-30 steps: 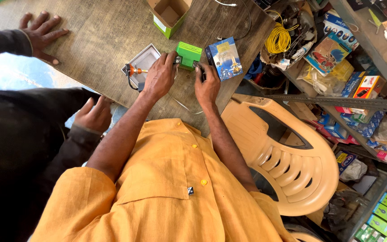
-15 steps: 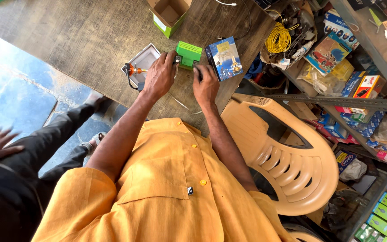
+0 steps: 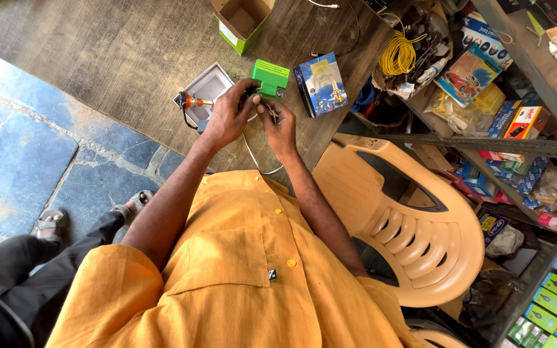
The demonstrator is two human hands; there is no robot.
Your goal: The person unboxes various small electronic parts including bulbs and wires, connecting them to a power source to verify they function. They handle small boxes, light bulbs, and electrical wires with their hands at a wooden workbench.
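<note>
Hands meet over the middle of the wooden counter (image 3: 98, 71), fingers curled in a narrow pinch rather than spread. The left hand (image 3: 225, 119) closes round a small dark part (image 3: 250, 95) at its fingertips, and the right hand (image 3: 282, 125) nips the same cluster from the other side, thumb and forefinger tight on what looks like a thin metal clip or connector; its exact shape is too small to tell. Holding it from both sides seems meant to steady the piece while the fingertips work at it. A white wire (image 3: 253, 158) loops away from beneath the hands toward six o'clock, near the orange shirt (image 3: 246, 277).

Just at twelve o'clock of the hands, touching or nearly touching the fingertips, sits a small green box (image 3: 271, 77), close enough to be reached without shifting the arms. At nine o'clock lies an open white tray (image 3: 206, 87), with an orange-collared bulb part (image 3: 191, 101) and dark cable resting at its near edge. At two o'clock a blue printed carton (image 3: 322, 84) lies flat. Farther out at eleven o'clock stands an open cardboard box with green sides (image 3: 243, 22).

Beyond the counter at two o'clock a coil of yellow wire (image 3: 398, 57) sits among clutter, with shelves of coloured packets (image 3: 510, 116) at three o'clock. A tan plastic chair (image 3: 420, 238) stands at four o'clock. At seven o'clock another person's sandalled feet (image 3: 53, 222) rest on blue stone floor (image 3: 20, 154).
</note>
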